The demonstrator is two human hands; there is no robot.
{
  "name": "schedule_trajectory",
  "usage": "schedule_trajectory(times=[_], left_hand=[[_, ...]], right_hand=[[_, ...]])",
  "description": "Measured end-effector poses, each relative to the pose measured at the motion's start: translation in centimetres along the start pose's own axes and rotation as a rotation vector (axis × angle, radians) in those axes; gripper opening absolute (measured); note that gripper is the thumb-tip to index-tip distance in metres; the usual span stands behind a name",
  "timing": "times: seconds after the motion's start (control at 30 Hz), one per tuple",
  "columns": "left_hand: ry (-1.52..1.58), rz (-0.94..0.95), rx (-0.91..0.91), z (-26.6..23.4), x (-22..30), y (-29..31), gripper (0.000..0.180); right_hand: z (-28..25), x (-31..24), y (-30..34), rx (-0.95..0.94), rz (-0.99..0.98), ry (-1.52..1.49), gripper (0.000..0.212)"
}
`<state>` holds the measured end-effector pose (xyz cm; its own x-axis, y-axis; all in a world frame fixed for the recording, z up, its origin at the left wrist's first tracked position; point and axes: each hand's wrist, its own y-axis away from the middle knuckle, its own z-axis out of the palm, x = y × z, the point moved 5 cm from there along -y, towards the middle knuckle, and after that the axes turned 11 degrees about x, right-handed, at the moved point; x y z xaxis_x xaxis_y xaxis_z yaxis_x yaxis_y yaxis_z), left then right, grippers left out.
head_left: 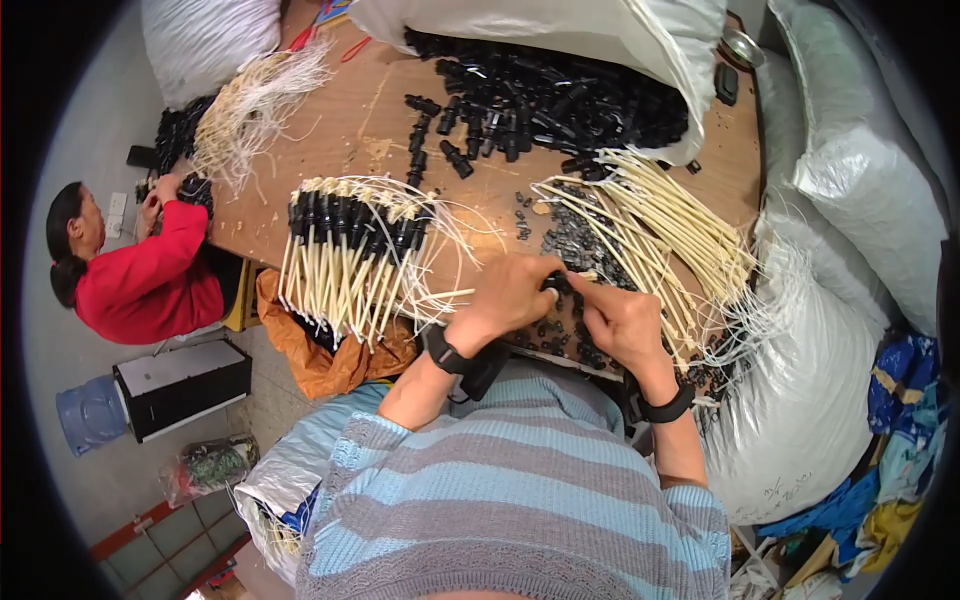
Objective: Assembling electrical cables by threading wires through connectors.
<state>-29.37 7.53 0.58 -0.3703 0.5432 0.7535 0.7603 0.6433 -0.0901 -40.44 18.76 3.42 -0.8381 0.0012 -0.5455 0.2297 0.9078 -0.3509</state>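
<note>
Near the table's front edge my two hands meet at a black plastic fitting (pixel 557 284). My left hand (pixel 508 292) is closed round it, and a cream-sleeved wire (pixel 447 294) sticks out to the left of that hand. With its fingers closed, my right hand (pixel 622 322) touches the fitting's right side; whatever its fingertips pinch is too small to make out. To the left lies a row of black fittings with cream-sleeved wires (pixel 350 240). On the right is a bundle of loose cream-sleeved wires (pixel 690 235), beside a pile of small dark parts (pixel 582 240).
A white sack (pixel 560 28) spills black fittings (pixel 560 105) at the back of the table (pixel 350 110). Full white sacks (pixel 800 370) line the right side. A person in red (pixel 150 265) works at the far left, near a tangle of pale wires (pixel 250 120).
</note>
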Motion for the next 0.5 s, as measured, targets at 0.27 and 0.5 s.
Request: schedule_trajectory(times=[0.27,0.5], left_hand=[[-0.362,0.167,-0.022,-1.5,1.4,0.9,0.027],[-0.747,0.138,0.838,-13.1,-4.6,3.2,0.018]], right_hand=[[2.1,-0.1,-1.2,0.090,0.474,-0.373,0.021],[-0.8,-0.7,-2.9,0.327,0.117,-0.151,0.013]])
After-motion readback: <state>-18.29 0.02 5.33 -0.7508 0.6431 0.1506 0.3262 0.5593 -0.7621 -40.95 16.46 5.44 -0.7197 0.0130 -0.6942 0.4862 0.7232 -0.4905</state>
